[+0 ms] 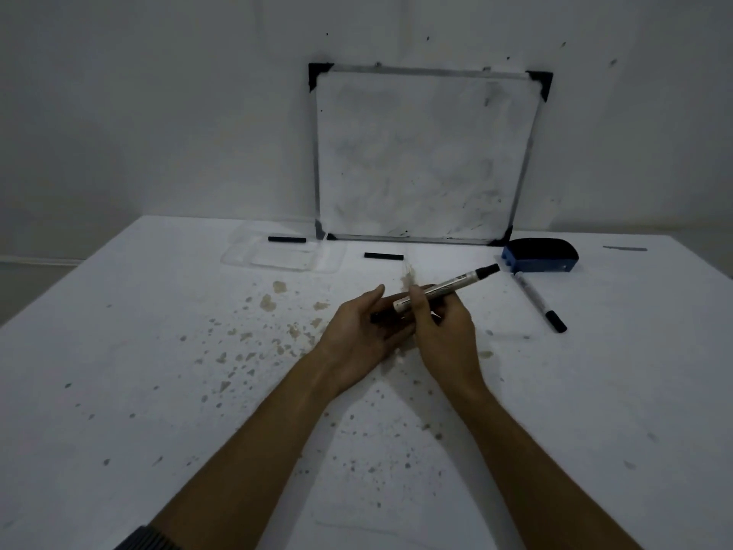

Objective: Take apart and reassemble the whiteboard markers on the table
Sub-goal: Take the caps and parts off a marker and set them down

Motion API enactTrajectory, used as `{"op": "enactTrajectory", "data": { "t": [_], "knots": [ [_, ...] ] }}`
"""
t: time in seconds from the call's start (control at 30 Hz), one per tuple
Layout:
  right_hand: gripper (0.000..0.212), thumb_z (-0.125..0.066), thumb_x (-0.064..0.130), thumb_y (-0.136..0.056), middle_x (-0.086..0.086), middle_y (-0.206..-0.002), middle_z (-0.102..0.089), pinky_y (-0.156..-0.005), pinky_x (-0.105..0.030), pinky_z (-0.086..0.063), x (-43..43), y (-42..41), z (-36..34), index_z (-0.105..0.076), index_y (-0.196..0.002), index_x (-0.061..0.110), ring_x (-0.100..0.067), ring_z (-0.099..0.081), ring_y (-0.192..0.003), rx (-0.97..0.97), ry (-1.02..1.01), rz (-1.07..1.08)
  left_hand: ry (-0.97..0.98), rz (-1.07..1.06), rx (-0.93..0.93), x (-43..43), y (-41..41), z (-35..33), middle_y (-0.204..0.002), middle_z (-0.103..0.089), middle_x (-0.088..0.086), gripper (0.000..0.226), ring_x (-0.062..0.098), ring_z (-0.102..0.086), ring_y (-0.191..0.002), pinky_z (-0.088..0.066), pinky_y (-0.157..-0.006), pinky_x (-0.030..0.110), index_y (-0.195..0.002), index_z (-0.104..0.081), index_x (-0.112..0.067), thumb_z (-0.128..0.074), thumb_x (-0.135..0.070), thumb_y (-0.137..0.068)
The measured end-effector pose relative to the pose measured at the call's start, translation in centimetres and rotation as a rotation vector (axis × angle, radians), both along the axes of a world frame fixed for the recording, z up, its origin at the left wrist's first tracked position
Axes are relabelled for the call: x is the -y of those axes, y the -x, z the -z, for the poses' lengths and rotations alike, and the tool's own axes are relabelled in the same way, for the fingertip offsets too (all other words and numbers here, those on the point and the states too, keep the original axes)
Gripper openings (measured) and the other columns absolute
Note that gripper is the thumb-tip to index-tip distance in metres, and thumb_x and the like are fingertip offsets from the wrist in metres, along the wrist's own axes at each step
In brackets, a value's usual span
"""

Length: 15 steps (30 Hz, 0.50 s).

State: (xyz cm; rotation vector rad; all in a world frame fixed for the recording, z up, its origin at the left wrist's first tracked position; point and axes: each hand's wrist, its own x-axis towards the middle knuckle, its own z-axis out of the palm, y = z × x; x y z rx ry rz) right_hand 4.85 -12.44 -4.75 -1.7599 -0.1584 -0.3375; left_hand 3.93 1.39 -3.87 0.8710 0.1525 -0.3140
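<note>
My right hand (444, 327) grips a silver whiteboard marker (456, 285) by its barrel, black tip end pointing up and right. My left hand (365, 331) lies palm up just left of it, fingers loosely curled by the marker's open rear end; a small dark piece (377, 317) shows in its palm, unclear what. A second marker (537, 301) lies on the table to the right. Two black stick-like marker parts lie farther back, one (383, 256) near the whiteboard and one (286, 239) by the clear tray.
A small whiteboard (424, 152) leans on the wall at the back of the white, stained table (158, 391). A blue eraser (539, 256) sits at its right corner. A clear plastic tray (283, 256) lies at the back left.
</note>
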Motion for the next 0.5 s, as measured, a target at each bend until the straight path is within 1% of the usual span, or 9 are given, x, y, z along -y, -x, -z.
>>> {"op": "enactTrajectory", "data": {
  "t": [0.07,0.13,0.17,0.23,0.33,0.4,0.43,0.47,0.5],
  "knots": [
    [0.020,-0.058,0.056,-0.094,0.013,-0.089,-0.073,-0.065,-0.011,-0.053,0.4,-0.2,-0.3,-0.061,-0.097,0.037,0.006,-0.069,-0.084,-0.058,-0.071,0.022,-0.054,0.029,0.036,-0.1,0.1,0.2,-0.139,-0.067,0.024,0.045,0.035,-0.062,-0.133,-0.047,-0.116,0.044,-0.134,-0.065,0.007,-0.053,-0.027,-0.108],
    [0.025,-0.061,0.054,-0.094,0.009,-0.090,-0.075,-0.068,-0.020,-0.056,0.9,-0.7,-0.5,-0.062,-0.103,0.031,-0.002,-0.072,-0.083,-0.123,-0.127,0.013,-0.120,0.051,0.083,-0.4,0.2,0.4,-0.136,-0.068,0.025,0.038,0.036,-0.064,-0.130,-0.050,-0.113,0.043,-0.134,-0.064,0.008,-0.055,-0.017,-0.107],
    [0.028,-0.062,0.052,-0.094,0.007,-0.088,-0.076,-0.067,-0.025,-0.056,1.2,-0.9,-0.4,-0.063,-0.104,0.027,-0.005,-0.071,-0.079,-0.157,-0.151,0.000,-0.155,0.064,0.114,-0.6,0.3,0.5,-0.135,-0.069,0.025,0.036,0.036,-0.065,-0.129,-0.052,-0.110,0.041,-0.134,-0.064,0.008,-0.056,-0.013,-0.107],
    [0.029,-0.061,0.048,-0.096,0.005,-0.084,-0.074,-0.063,-0.028,-0.051,1.5,-1.4,-0.4,-0.065,-0.102,0.020,-0.008,-0.066,-0.070,-0.227,-0.208,-0.024,-0.217,0.100,0.169,-0.9,0.6,0.5,-0.133,-0.071,0.023,0.033,0.033,-0.067,-0.127,-0.055,-0.107,0.038,-0.135,-0.064,0.006,-0.055,-0.011,-0.107],
    [0.028,-0.056,0.043,-0.101,-0.001,-0.094,-0.074,-0.070,-0.033,-0.050,2.2,-2.0,-0.8,-0.065,-0.101,0.017,-0.018,-0.068,-0.082,-0.318,-0.267,-0.030,-0.294,0.141,0.221,-1.9,0.7,0.1,-0.129,-0.073,0.022,0.034,0.031,-0.070,-0.123,-0.059,-0.099,0.035,-0.137,-0.062,0.003,-0.056,-0.013,-0.107],
    [0.026,-0.052,0.035,-0.105,-0.004,-0.091,-0.073,-0.074,-0.033,-0.054,2.9,-2.2,-1.4,-0.064,-0.103,0.011,-0.021,-0.071,-0.086,-0.327,-0.338,-0.088,-0.349,0.144,0.249,-3.1,0.6,-0.2,-0.125,-0.076,0.020,0.032,0.031,-0.073,-0.118,-0.061,-0.092,0.032,-0.135,-0.064,-0.001,-0.057,-0.014,-0.107],
    [0.028,-0.050,0.033,-0.106,-0.005,-0.090,-0.071,-0.075,-0.032,-0.055,3.2,-2.2,-1.6,-0.064,-0.107,0.009,-0.020,-0.071,-0.086,-0.314,-0.312,-0.122,-0.377,0.126,0.258,-3.7,0.6,-0.3,-0.122,-0.077,0.020,0.029,0.030,-0.075,-0.115,-0.062,-0.089,0.031,-0.131,-0.068,-0.003,-0.057,-0.014,-0.107],
    [0.030,-0.047,0.036,-0.107,-0.003,-0.091,-0.069,-0.076,-0.031,-0.055,3.6,-2.1,-1.8,-0.063,-0.115,0.011,-0.019,-0.070,-0.086,-0.294,-0.206,-0.144,-0.412,0.095,0.270,-4.3,0.6,-0.4,-0.119,-0.078,0.020,0.026,0.030,-0.076,-0.111,-0.062,-0.086,0.030,-0.127,-0.072,-0.007,-0.058,-0.013,-0.106],
    [0.030,-0.043,0.040,-0.107,0.000,-0.093,-0.068,-0.076,-0.030,-0.054,3.9,-1.9,-1.7,-0.060,-0.121,0.019,-0.017,-0.069,-0.088,-0.256,-0.022,-0.150,-0.458,0.053,0.286,-4.9,0.6,-0.4,-0.116,-0.079,0.018,0.025,0.030,-0.076,-0.109,-0.062,-0.084,0.030,-0.121,-0.078,-0.012,-0.058,-0.011,-0.105]
  ]
}}
